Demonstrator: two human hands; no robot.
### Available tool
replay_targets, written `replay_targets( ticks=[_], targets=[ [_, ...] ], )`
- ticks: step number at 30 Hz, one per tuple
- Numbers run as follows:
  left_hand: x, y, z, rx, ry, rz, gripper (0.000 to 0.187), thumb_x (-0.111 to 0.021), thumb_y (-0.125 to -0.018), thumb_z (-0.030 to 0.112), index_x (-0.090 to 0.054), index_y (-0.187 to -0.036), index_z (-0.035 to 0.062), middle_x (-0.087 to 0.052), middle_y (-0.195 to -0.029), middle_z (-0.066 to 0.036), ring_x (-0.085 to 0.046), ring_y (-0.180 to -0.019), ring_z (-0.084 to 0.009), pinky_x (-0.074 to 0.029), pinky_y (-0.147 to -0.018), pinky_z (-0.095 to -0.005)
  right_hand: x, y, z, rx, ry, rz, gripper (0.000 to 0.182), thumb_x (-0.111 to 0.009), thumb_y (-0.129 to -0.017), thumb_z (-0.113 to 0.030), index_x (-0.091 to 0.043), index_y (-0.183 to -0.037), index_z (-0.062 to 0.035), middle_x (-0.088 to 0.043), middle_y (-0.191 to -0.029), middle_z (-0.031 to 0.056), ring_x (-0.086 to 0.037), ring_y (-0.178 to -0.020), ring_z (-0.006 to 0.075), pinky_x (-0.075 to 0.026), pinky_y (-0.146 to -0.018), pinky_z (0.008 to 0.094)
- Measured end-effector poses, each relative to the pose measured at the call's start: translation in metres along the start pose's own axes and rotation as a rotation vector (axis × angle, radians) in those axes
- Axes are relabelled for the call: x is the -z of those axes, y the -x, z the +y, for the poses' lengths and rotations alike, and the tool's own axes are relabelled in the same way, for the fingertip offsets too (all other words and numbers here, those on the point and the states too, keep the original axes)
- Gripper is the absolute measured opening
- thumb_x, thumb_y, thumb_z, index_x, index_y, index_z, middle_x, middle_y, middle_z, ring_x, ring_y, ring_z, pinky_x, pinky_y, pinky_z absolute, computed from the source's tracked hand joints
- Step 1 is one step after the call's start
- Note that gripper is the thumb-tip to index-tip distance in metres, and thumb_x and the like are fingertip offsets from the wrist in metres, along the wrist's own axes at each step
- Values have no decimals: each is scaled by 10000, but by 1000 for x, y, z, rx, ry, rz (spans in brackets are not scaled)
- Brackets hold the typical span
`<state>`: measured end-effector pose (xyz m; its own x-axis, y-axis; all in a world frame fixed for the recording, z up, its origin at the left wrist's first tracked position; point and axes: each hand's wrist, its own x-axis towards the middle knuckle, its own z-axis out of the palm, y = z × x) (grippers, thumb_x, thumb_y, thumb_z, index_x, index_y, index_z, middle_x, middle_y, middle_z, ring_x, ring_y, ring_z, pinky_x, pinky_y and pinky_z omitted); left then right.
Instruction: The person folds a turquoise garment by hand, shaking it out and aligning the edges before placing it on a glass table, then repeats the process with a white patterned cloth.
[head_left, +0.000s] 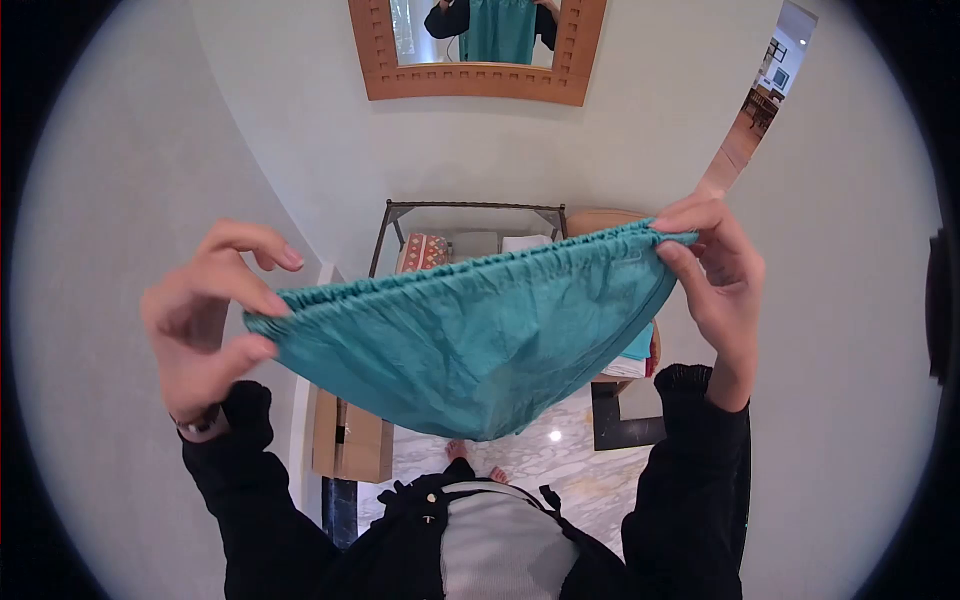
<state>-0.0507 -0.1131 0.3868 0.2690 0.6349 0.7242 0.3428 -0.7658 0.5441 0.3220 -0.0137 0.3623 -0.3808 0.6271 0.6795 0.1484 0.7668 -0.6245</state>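
Observation:
A teal garment (pixel 470 345) with a gathered elastic waistband is stretched out in front of me. It hangs down in a curve, creased, and its exact kind cannot be told from this angle. My left hand (pixel 205 320) pinches one end of the waistband between thumb and finger, the other fingers curled loosely above. At the opposite end, slightly higher, my right hand (pixel 722 280) grips the band between thumb and fingers. The band runs taut between both hands. Its lower part is seen foreshortened from above.
Behind the cloth stands a dark metal-framed table (pixel 475 206) with a red patterned item (pixel 424 252). A cardboard box (pixel 352 440) is at lower left. A wooden-framed mirror (pixel 475 84) hangs on the wall, reflecting the teal cloth. Marble floor (pixel 570 465) shows below.

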Motion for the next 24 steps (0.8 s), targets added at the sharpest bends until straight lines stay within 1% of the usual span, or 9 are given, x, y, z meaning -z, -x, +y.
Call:
replay_targets(
  ticks=[3,6,9,10,16,19,20,23,24],
  targets=[
    [0,1,0,237,471,62,234,-816,-679,137,-680,-837,30,-646,-874,-136,-602,-980,-258,-428,-758,-325,-6,-7,0,-10,-42,-30,138,-659,-870,0,-654,-1007,-16,-641,-942,37,-622,-873,111,-505,-718,252],
    [3,-4,3,268,149,-86,207,-807,-691,94,-659,-818,25,-652,-883,-123,-597,-996,-248,-450,-751,-344,-8,-10,2,-36,-27,-85,141,-668,-874,-31,-656,-1014,-25,-647,-946,23,-620,-866,98,-503,-720,245],
    [-7,-4,6,191,-623,-166,180,-782,-720,60,-635,-813,17,-649,-876,-109,-602,-971,-241,-460,-758,-357,-13,-11,11,-71,-44,-138,144,-676,-874,-54,-659,-1015,-30,-652,-948,17,-613,-838,90,-492,-707,238],
    [-8,-3,8,216,-603,-224,175,-768,-739,72,-621,-817,18,-638,-856,-85,-599,-944,-257,-456,-784,-368,-16,-11,13,-91,-41,-154,143,-677,-875,-59,-660,-1014,-31,-654,-946,17,-610,-828,87,-487,-700,235],
    [-4,6,-10,214,-301,-588,238,-803,-731,147,-623,-813,17,-628,-929,-76,-534,-1051,-288,-432,-902,-407,-25,-7,35,-102,-13,-145,133,-675,-879,-83,-669,-1004,-38,-669,-929,11,-597,-806,77,-459,-677,214],
    [-4,8,-13,198,12,-788,265,-826,-715,170,-624,-794,20,-633,-931,-84,-516,-1101,-307,-410,-915,-419,-25,-5,38,-107,-4,-159,130,-679,-875,-87,-675,-997,-43,-671,-931,9,-602,-819,77,-458,-685,211],
    [-5,12,-14,220,62,-781,281,-842,-712,190,-634,-782,16,-636,-899,-72,-529,-1066,-297,-391,-930,-434,-26,-3,39,-110,0,-167,129,-681,-872,-87,-677,-994,-45,-672,-933,9,-605,-825,77,-458,-689,211],
    [-5,14,-9,183,33,-714,275,-844,-693,170,-633,-774,14,-641,-872,-68,-563,-975,-277,-427,-870,-409,-25,-1,34,-107,14,-165,133,-687,-865,-89,-680,-992,-48,-673,-933,6,-614,-839,87,-461,-704,220],
    [-6,16,-4,252,-100,-651,262,-838,-700,159,-640,-786,10,-638,-865,-67,-569,-939,-268,-444,-833,-388,-24,0,34,-110,14,-165,135,-688,-863,-88,-680,-992,-49,-673,-934,5,-615,-841,90,-462,-708,224]
  ],
)
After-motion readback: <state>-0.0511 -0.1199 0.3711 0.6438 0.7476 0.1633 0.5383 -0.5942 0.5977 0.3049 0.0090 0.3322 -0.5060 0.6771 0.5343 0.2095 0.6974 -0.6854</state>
